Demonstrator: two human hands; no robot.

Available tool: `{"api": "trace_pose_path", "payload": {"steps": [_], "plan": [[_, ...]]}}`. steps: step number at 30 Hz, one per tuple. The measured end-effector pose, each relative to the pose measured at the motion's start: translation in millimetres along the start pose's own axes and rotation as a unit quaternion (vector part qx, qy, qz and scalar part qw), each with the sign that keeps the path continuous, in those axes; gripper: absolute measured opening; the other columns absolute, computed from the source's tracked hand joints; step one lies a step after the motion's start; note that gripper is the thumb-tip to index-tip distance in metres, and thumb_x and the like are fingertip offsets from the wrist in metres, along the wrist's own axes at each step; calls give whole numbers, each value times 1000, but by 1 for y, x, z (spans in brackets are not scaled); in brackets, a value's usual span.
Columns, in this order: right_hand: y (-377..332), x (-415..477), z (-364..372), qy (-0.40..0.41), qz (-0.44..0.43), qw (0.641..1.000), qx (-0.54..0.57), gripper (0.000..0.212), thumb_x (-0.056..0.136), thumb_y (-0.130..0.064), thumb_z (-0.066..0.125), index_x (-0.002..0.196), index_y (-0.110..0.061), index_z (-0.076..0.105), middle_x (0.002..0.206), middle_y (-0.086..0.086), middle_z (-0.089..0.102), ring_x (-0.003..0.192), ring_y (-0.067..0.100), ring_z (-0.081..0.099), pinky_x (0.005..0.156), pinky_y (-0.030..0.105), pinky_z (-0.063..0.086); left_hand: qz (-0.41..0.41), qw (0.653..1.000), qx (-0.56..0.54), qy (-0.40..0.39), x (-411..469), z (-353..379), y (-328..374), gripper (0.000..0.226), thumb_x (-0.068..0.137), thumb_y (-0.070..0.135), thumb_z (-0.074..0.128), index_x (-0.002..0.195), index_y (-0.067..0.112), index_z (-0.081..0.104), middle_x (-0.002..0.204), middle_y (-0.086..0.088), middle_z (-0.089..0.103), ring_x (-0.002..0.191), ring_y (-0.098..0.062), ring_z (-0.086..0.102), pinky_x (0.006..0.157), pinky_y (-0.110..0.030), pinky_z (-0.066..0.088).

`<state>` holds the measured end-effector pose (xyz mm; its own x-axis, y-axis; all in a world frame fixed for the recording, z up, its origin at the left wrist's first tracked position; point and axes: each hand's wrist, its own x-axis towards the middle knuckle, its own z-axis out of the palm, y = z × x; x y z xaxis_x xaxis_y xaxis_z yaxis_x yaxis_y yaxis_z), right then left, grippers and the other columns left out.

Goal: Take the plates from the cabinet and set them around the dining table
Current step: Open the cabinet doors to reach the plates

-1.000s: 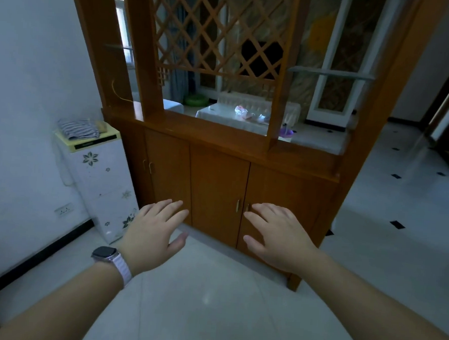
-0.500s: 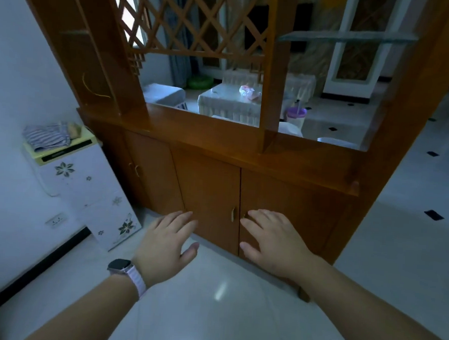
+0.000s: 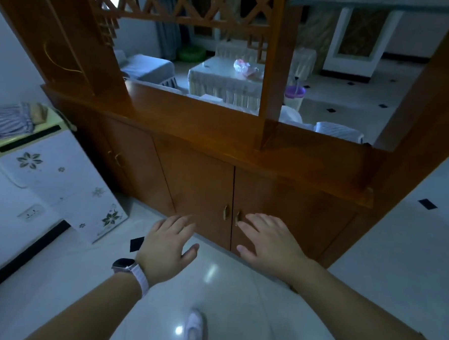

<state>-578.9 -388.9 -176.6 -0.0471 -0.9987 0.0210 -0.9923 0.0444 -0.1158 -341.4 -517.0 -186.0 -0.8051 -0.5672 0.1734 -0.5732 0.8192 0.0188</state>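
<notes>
At nine o'clock a white flowered unit [image 3: 59, 183] is standing against the wall, and a folded striped cloth [image 3: 7, 119] is lying on its top. A wall socket [image 3: 30, 212] is sitting near it at eight o'clock. In the far room a purple-lidded cup [image 3: 294, 96] is standing at one o'clock and a green basin [image 3: 191, 53] is lying at twelve o'clock.

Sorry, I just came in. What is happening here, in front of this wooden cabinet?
A person stands at the wooden cabinet with both hands held out, open, toward its two closed lower doors. The right hand is beside the right door's handle; whether it touches is unclear. The left hand hovers lower, holding nothing. No plates are visible, so none has been taken out yet.
</notes>
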Motion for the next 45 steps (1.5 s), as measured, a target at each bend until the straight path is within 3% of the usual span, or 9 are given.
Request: {"api": "trace_pose_path", "payload": {"steps": [10,17,21,23,27,31,34,39,45], "plan": [[19,87,32,-46,113,992,19,60,94,-54,37,145,-24,38,151,2,37,139,23,29,112,39,20,14,997,-59,-47,93,62,-76,36,80,44,54,104,20,66,115,-2,66,104,-26,60,79,-38,50],[23,134,58,-64,180,981,32,60,93,-55,32,145,-25,37,149,-2,38,137,20,31,110,39,24,13,984,-131,-124,146,124,-112,52,80,48,45,116,16,65,118,-3,66,102,-29,61,78,-39,51],[31,147,74,-74,217,971,62,57,94,-54,37,143,-26,38,148,-3,39,135,20,33,107,38,28,-59,961,-227,-148,165,156,-110,67,81,55,35,127,14,60,124,-6,64,108,-32,59,86,-39,49],[38,156,89,-87,241,962,97,56,95,-52,39,144,-25,38,147,-3,40,132,20,36,105,35,29,-126,935,-280,-178,171,172,-105,63,86,53,41,135,15,54,131,-7,60,117,-30,54,92,-36,45],[54,177,135,-104,290,932,192,55,94,-47,46,143,-20,41,142,2,48,127,22,43,105,36,35,-192,888,-355,-220,184,221,-94,59,88,49,50,137,16,52,136,-5,56,122,-23,52,99,-32,43],[65,196,188,-95,393,849,340,51,92,-40,55,139,-21,46,141,0,48,125,19,47,103,32,40,-242,847,-413,-230,203,265,-80,47,90,37,63,132,18,55,127,1,59,113,-18,57,93,-24,43],[76,204,227,-90,428,816,377,49,92,-40,55,136,-20,49,137,-1,52,123,16,50,101,27,41,-284,822,-442,-218,216,289,-73,43,89,35,65,128,19,57,120,4,60,109,-16,58,90,-23,43],[92,215,282,-89,458,787,404,48,93,-39,54,137,-20,48,137,0,52,123,16,50,100,31,44,-303,820,-434,-218,238,327,-76,45,90,37,63,131,20,54,127,2,59,112,-17,57,92,-25,43],[101,236,317,-60,467,764,441,43,92,-38,53,132,-22,54,133,-2,56,119,15,52,101,35,44,-259,825,-427,-267,251,354,-71,51,90,35,63,137,19,50,138,0,53,124,-19,51,93,-21,36]]}}
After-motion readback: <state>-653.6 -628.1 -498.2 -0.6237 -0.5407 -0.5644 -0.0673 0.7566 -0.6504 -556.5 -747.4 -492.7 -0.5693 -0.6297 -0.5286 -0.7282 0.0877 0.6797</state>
